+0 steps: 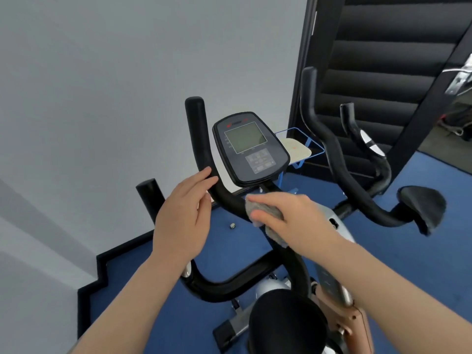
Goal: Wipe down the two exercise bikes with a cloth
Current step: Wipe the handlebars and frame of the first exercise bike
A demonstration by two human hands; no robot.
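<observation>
Right hand (pixel 288 215) is pinching cloth (pixel 265 213) onto handlebar (pixel 204 159) | left hand (pixel 184 215) is resting relaxed on bar | bar is rising up-left from cloth, left hand nearer.

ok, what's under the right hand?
A grey cloth, pressed by the right hand onto the near bike's black handlebar below the console. The bar under the cloth and palm is covered, so not visible.
</observation>
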